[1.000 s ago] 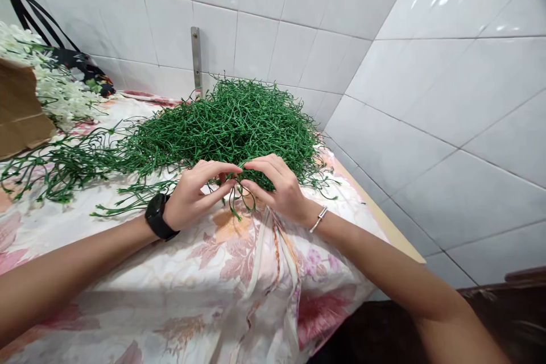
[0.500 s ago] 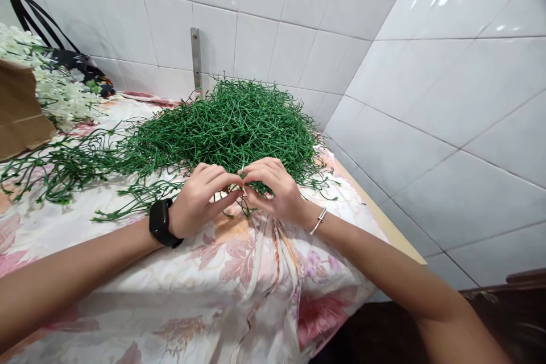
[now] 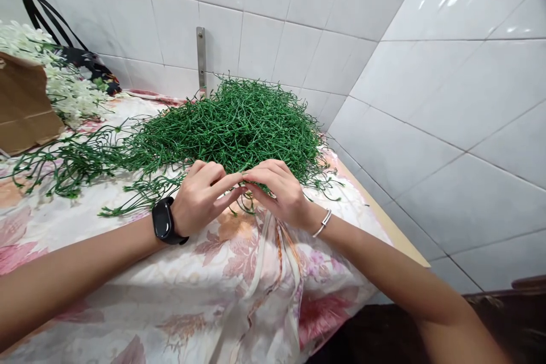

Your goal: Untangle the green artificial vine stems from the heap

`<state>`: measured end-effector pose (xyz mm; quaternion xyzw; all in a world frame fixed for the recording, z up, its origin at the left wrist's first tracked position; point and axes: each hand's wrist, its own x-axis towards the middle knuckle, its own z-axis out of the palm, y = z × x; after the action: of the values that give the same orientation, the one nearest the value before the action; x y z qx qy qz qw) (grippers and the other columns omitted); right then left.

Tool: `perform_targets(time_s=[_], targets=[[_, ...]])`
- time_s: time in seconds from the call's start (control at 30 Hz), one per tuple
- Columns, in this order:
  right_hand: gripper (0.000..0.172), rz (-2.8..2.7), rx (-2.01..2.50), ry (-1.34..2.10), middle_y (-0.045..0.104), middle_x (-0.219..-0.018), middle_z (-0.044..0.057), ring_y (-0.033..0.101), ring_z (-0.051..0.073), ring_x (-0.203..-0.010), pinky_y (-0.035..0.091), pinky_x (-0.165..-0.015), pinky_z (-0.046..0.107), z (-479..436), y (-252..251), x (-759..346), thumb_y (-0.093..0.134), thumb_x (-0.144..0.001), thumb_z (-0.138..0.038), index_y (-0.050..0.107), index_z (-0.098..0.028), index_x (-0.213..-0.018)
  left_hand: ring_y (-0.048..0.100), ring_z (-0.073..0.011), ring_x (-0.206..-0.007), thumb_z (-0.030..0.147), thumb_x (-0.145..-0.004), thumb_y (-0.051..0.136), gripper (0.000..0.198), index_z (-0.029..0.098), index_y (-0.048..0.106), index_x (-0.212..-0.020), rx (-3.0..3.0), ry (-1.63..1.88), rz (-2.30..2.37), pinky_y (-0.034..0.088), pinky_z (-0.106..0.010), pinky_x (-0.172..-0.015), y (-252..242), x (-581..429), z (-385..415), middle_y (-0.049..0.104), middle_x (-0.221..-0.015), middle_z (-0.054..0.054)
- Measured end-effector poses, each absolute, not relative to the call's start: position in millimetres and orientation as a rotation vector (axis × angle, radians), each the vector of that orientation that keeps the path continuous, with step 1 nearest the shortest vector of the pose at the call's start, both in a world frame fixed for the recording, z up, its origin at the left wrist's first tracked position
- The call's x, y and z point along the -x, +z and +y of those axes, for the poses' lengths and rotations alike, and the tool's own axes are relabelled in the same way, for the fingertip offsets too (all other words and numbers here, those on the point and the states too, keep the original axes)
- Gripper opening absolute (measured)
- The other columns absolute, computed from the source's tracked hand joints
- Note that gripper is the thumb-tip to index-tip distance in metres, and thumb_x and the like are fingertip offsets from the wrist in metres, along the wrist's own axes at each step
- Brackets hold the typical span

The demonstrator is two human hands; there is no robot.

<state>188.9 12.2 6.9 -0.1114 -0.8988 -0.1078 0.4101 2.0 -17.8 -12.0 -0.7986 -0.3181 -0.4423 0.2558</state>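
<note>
Both my hands meet at the fingertips in front of a big heap of green artificial flower stems (image 3: 256, 119). My left hand (image 3: 202, 196), with a black band on its wrist, is closed in a pinch. Just below its fingertips curl a few ends of a green stem (image 3: 246, 205), which it seems to hold. My right hand (image 3: 279, 190), wearing a thin bracelet, pinches at the same spot. Whatever is between its finger and thumb is too small and covered to make out. Looser green stems (image 3: 145, 190) lie left of my left hand.
A floral cloth (image 3: 179, 278) covers the table. White artificial flowers (image 3: 74, 94) and a brown cardboard piece (image 3: 25, 105) stand at the left, before a dark bag with black handles (image 3: 81, 62). White tiled walls (image 3: 264, 40) close off the back and right; a metal strip (image 3: 201, 60) is fixed there.
The view has shifted slightly left. My fingertips have drawn closer together, and a small pale bit seen between them before no longer shows. The heap stays as it was.
</note>
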Motion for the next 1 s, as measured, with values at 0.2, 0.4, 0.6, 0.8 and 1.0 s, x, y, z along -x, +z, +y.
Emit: perform_targets(time_s=[0.2,0.4,0.6,0.8,1.0], targets=[[0.025,-2.245,0.306,-0.309,0.063,-0.082,0.004,0.053,0.013,-0.077,0.046,-0.074,0.031,12.8,3.9,-188.7,0.055,-0.076,-0.011,0.05,-0.014,-0.101,0.048,-0.0123,-0.059,0.013,-0.077,0.055,0.016,0.016,0.056,-0.093,2.149,-1.184,-0.854,0.035,-0.026,-0.06,-12.3,-2.6,-16.6,0.051,-0.062,0.0],[0.026,-2.24,0.307,-0.26,0.059,-0.08,0.004,0.052,0.013,-0.076,0.045,-0.074,0.032,12.0,2.4,-189.4,0.052,-0.078,-0.01,0.048,-0.015,-0.103,0.045,-0.0113,-0.057,0.014,-0.076,0.057,0.017,0.016,0.056,-0.093,2.16,-1.192,-0.866,0.034,-0.026,-0.059,-9.5,-3.6,-18.4,0.05,-0.059,0.002],[0.026,-2.244,0.32,-0.097,0.056,-0.082,0.003,0.05,0.013,-0.078,0.044,-0.074,0.031,7.6,1.4,-187.1,0.048,-0.08,-0.007,0.045,-0.018,-0.103,0.045,-0.0102,-0.057,0.022,-0.076,0.059,0.014,0.016,0.056,-0.088,2.272,-1.211,-0.865,0.032,-0.026,-0.059,-6.1,-3.8,-20.2,0.05,-0.058,0.003],[0.026,-2.245,0.324,-0.154,0.058,-0.081,0.004,0.05,0.013,-0.077,0.042,-0.073,0.031,7.3,1.1,-183.2,0.049,-0.079,-0.006,0.046,-0.017,-0.103,0.043,-0.0104,-0.056,0.02,-0.078,0.056,0.005,0.016,0.055,-0.079,2.282,-1.218,-0.922,0.031,-0.027,-0.06,-4.3,-5.8,-20.3,0.048,-0.056,0.003],[0.024,-2.247,0.334,-0.14,0.058,-0.082,0.004,0.05,0.013,-0.079,0.041,-0.072,0.03,2.0,0.5,-180.7,0.049,-0.079,-0.005,0.046,-0.016,-0.1,0.045,-0.0137,-0.065,0.018,-0.077,0.054,0.002,0.016,0.055,-0.077,2.277,-1.197,-0.941,0.032,-0.028,-0.062,-5.2,-3.6,-18.9,0.051,-0.064,0.0]])
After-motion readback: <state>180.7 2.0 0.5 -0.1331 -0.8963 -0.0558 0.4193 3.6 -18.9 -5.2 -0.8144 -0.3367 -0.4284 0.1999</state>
